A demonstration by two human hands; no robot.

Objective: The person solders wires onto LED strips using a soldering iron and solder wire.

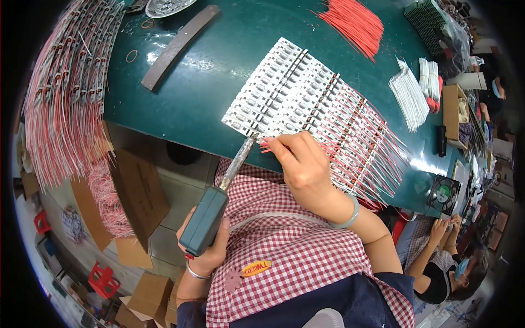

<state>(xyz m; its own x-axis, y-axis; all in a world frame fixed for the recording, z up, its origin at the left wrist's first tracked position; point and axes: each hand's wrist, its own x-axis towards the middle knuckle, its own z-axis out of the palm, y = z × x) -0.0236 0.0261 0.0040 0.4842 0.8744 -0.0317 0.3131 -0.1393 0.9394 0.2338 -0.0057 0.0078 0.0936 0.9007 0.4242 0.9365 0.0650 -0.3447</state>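
Observation:
My left hand (217, 246) is wrapped round the dark green handle of a soldering iron (205, 218). The iron's metal tip touches or nearly touches the near left corner of a white panel of small circuit boards (284, 90). Beside that tip, my right hand (303, 167) pinches red wires (265, 145) with thumb and forefinger, their short ends poking out to the left. Rows of red and white wires (377, 142) hang off the panel's right part. Whether the wire touches a pad is too small to tell.
A dark curved bar (180, 46) lies left on the green table (219, 71). Finished-looking wired panels (71, 71) drape over the left edge above a cardboard box (139, 191). Red wires (355, 24) and white wires (407, 95) lie farther back. A small fan (443, 194) and a co-worker's hands (445, 227) are at right.

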